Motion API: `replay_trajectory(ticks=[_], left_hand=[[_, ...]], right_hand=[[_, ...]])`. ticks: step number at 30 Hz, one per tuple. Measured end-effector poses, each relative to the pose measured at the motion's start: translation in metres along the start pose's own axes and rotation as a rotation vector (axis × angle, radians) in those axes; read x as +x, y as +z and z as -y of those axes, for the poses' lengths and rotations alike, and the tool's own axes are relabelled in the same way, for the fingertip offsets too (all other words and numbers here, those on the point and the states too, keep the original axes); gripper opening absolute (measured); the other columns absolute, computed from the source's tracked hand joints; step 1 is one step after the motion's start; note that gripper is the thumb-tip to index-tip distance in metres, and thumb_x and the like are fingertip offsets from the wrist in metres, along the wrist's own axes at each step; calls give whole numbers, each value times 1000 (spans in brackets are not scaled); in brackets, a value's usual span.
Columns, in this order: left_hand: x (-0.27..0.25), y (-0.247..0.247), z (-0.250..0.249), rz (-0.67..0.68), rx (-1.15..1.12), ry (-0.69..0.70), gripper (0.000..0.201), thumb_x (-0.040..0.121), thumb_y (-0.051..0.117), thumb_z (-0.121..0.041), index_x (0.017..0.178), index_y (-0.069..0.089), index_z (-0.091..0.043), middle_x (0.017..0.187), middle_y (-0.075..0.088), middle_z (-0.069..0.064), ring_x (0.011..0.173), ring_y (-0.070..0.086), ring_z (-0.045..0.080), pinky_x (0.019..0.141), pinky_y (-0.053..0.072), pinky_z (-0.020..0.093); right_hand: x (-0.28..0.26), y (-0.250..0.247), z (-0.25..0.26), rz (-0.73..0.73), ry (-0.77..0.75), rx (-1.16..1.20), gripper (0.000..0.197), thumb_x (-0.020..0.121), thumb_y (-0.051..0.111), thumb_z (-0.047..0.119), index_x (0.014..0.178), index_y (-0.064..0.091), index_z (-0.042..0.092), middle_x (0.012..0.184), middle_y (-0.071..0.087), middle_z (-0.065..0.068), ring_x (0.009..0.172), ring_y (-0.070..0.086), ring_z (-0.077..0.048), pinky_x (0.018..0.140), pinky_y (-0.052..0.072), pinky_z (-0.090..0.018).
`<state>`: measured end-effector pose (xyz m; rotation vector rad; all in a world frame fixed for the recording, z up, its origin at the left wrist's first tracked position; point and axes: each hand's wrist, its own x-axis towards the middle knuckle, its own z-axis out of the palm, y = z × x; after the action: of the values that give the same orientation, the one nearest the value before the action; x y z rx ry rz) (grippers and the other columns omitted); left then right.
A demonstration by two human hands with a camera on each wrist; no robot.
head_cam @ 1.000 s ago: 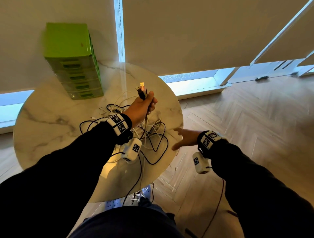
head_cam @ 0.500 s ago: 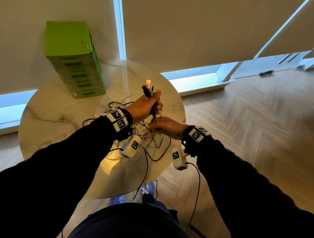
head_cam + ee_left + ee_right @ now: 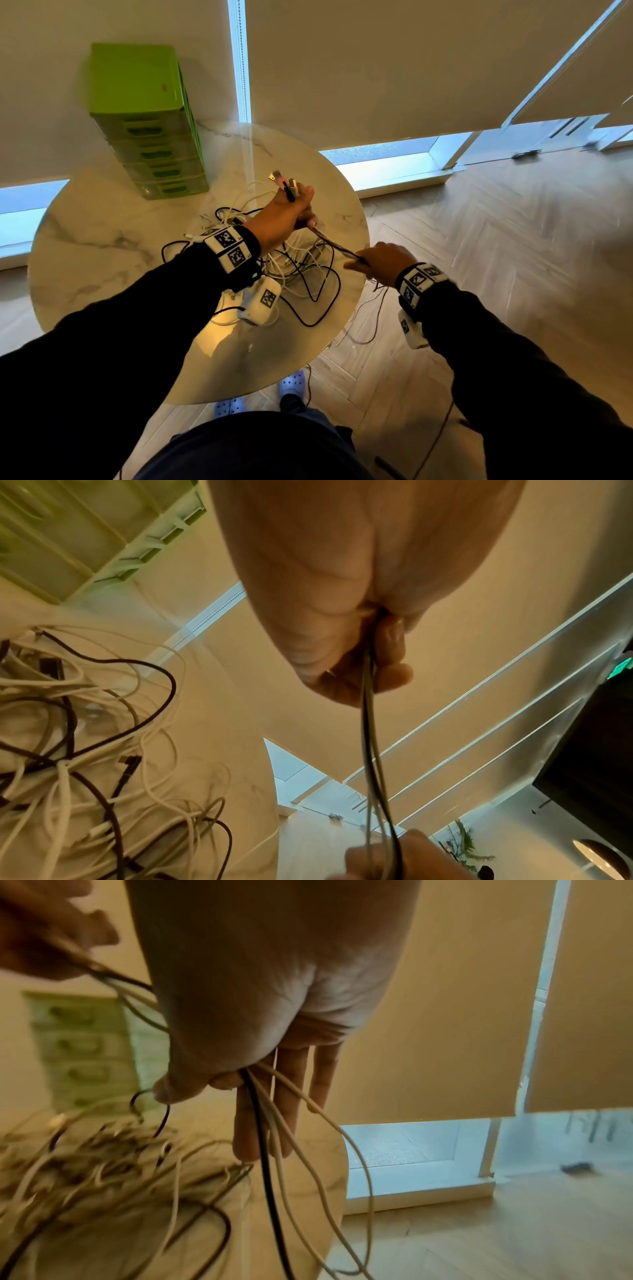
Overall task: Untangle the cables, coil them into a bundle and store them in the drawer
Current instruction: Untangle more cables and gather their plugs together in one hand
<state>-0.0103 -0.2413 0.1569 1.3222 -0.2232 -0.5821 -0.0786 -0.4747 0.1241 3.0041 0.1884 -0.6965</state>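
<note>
Nearest the body, off the table's (image 3: pixel 102 246) front edge, the right hand (image 3: pixel 383 262) grips several cables (image 3: pixel 337 246), black and white; its thumb and forefinger pinch them while the other fingers (image 3: pixel 291 1096) stretch nearly straight, and the strands trail from it toward the floor. From there the strands run taut up to the left hand (image 3: pixel 284 214), which is a closed fist around the same cables just below their plugs (image 3: pixel 284 181); the plugs stick up above the fist. Under and behind both hands the rest of the cables lie on the table in a loose tangle (image 3: pixel 291 274). At the far side the green drawers (image 3: pixel 150 137) stand on the table, all shut as far as I can tell. I judge the step to be untangling: the gathered ends are being stretched out of the heap. Next the right hand should likely slide along the strands, working loops free, before any coiling begins.
</note>
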Motion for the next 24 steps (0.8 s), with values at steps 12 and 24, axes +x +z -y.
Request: replay_trajectory(ticks=[12, 24], left_hand=[[-4, 16, 10, -78, 385, 32, 26, 103, 54, -24, 121, 42, -9, 89, 55, 5, 77, 54, 7, 67, 48, 13], [0, 2, -1, -262, 469, 271, 43, 85, 79, -38, 109, 50, -17, 79, 67, 12, 57, 58, 14, 60, 51, 25]], right_hand=[[4, -35, 74, 0, -236, 1004, 14, 106, 41, 20, 109, 53, 12, 87, 60, 2, 70, 58, -14, 66, 52, -26], [4, -45, 69, -144, -266, 769, 34, 106, 39, 39, 95, 53, 10, 78, 55, -4, 71, 50, -18, 71, 47, -40]])
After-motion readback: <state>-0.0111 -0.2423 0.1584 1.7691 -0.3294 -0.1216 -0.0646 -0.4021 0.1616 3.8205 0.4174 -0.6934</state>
